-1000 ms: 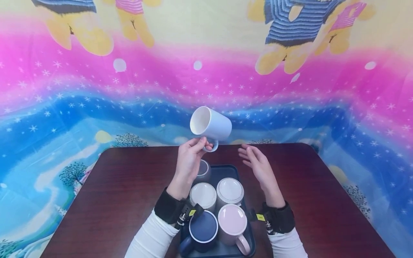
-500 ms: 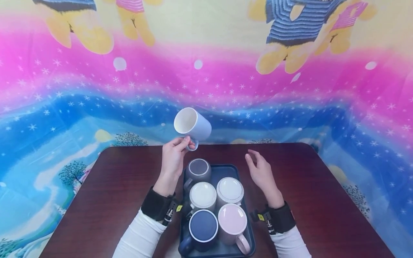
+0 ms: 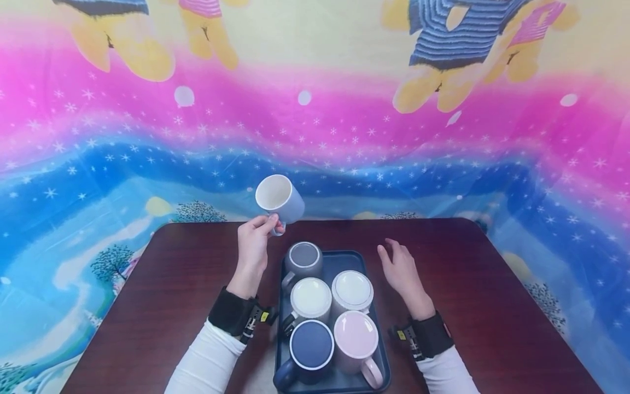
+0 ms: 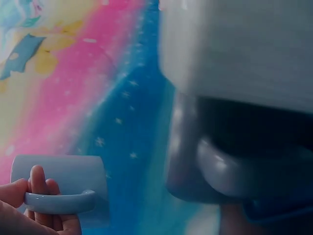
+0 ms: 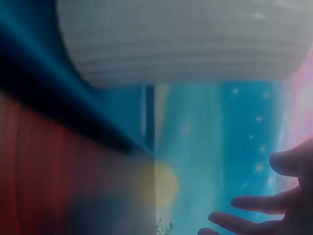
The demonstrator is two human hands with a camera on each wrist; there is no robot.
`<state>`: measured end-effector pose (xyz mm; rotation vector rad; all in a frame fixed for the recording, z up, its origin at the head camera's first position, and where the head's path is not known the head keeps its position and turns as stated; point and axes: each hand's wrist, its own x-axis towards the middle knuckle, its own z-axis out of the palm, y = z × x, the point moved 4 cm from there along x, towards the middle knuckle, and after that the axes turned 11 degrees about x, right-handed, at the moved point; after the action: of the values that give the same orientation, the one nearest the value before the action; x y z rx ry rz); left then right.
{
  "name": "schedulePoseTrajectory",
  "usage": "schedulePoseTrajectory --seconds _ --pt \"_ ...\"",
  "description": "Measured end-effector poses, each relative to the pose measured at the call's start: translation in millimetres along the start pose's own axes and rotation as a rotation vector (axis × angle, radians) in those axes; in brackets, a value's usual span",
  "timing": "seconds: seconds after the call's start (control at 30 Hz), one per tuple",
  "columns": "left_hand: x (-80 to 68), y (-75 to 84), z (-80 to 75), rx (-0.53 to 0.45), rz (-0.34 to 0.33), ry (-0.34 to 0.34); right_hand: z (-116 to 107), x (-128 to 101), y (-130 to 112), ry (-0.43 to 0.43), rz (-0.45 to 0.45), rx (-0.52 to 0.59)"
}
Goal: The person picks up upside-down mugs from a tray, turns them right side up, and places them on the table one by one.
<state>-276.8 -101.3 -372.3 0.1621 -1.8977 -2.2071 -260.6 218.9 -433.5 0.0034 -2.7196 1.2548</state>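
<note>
My left hand (image 3: 252,246) grips a white mug (image 3: 290,205) by its handle, up in the air beyond the tray's far left corner. The mug is tilted, its open mouth facing up and toward me. In the left wrist view the fingers pass through the handle of the white mug (image 4: 73,169). To the right of the tray, my right hand (image 3: 401,268) hovers over the table with relaxed fingers and holds nothing. The right wrist view shows its fingers (image 5: 257,203) spread apart.
A dark tray (image 3: 344,260) bears several upside-down mugs: a grey mug (image 3: 304,255), two white-based mugs including one at right (image 3: 352,290), a navy mug (image 3: 311,345) and a pink mug (image 3: 355,335). The brown table (image 3: 467,284) meets a printed curtain (image 3: 315,137) behind.
My left hand has carried the white mug leftward and a little lower, its mouth turning more upward. The right hand has drawn slightly back toward me and right, its fingers bending more.
</note>
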Motion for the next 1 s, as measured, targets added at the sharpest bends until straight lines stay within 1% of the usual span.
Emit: schedulePoseTrajectory --seconds 0.23,0.47,0.6,0.73,1.0 --pt "5.3 -16.3 -12.8 0.048 -0.030 0.048 1 1 11 0.007 0.011 -0.064" --pt "13.1 -32.9 -25.7 0.105 -0.056 0.084 0 -1 22 -0.003 0.000 -0.105" --pt "17.6 -40.1 -32.4 0.134 -0.064 0.108 -1 -4 27 -0.022 0.011 -0.135" --pt "22.2 -47.1 -38.4 0.159 -0.086 0.123 -2 -7 31 -0.031 0.023 -0.147" --pt "29.3 -58.1 -49.4 0.207 -0.140 0.155 -6 -9 35 -0.006 0.019 -0.168"
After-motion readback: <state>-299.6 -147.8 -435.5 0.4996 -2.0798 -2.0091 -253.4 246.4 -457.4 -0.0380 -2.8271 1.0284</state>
